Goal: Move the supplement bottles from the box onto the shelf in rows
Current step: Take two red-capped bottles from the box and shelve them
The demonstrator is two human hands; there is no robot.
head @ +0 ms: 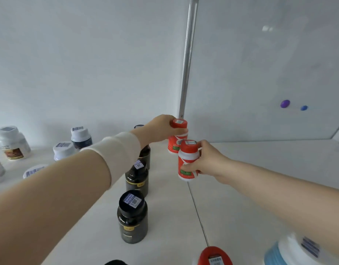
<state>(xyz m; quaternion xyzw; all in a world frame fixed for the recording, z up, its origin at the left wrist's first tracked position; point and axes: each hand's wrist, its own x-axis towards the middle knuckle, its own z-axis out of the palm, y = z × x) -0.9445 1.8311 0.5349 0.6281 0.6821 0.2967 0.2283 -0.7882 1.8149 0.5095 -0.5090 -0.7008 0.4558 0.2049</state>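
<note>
View from the head camera as I see it. My left grip (161, 129) reaches in from the left, its fingers curled over the red cap of the rear red bottle (176, 145), which stands upright at the back of the shelf (260, 169), just beside the metal post (187, 64). My right grip (206, 161) closes round the white-and-red body of the front red bottle (186, 155), thumb below and fingers behind. This bottle sits just in front of the rear one and overlaps it in view, and I cannot tell whether its base touches the shelf. To the left of both, three dark bottles form a row running front to back: the near dark bottle (133, 217), the middle dark bottle (137, 177), and the far dark bottle (145, 155), partly hidden by my left wrist. Further left stand white-capped bottles (80, 136), well apart from the red pair. At the lower edge appear a red cap (214, 256) and a blue-and-white bottle (294, 251). A purple magnet (285, 103) and a blue magnet (304, 108) sit on the right wall panel.
</note>
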